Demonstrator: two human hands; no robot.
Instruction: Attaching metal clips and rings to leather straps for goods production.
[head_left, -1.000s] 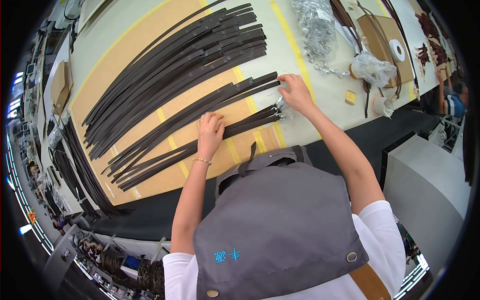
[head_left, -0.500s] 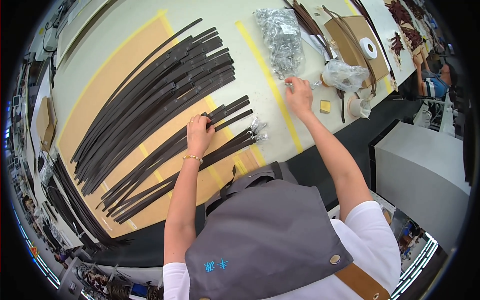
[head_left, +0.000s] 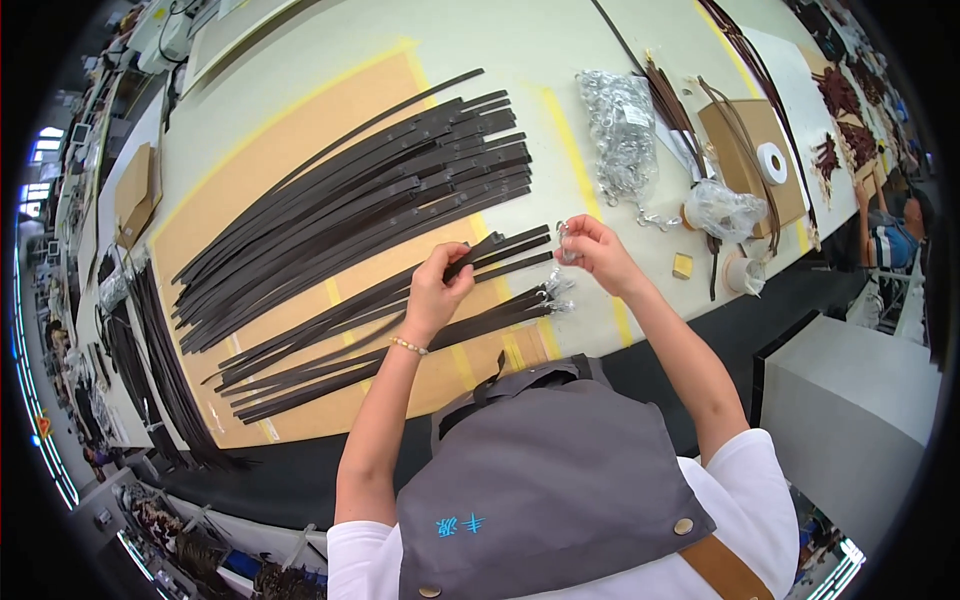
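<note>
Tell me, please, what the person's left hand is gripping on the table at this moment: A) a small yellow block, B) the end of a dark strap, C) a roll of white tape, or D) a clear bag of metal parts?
B: the left hand pinches the end of a dark strap lifted from the lower bundle, while the right hand holds a small metal buckle beside that end.

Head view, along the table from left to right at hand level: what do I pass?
Dark straps → left hand gripping a strap end → right hand holding a small metal buckle → small yellow block → tape roll.
</note>
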